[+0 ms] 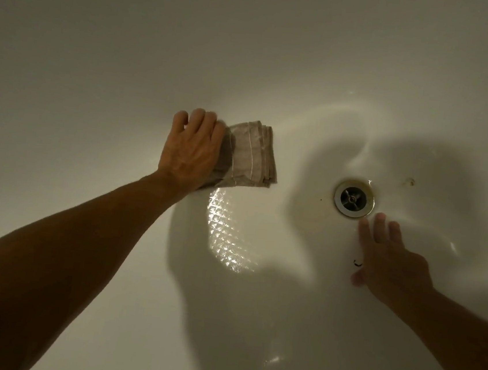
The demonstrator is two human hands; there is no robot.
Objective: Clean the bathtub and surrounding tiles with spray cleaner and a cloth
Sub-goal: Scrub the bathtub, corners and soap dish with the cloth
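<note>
My left hand (193, 149) presses the folded cloth (251, 158) on the bathtub (130, 52) floor at nine o'clock from the drain (354, 198); my right hand (391, 260) braces flat and empty. I should wipe with overlapping, firm strokes drainward.

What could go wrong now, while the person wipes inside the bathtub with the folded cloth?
The bathtub looks glossy and perhaps wet, so the right hand, resting open beside the drain, might slip. The left hand holds only one end of the folded cloth, which may unfold. The dark marks near the drain may be missed, since the cloth lies apart from them.
</note>
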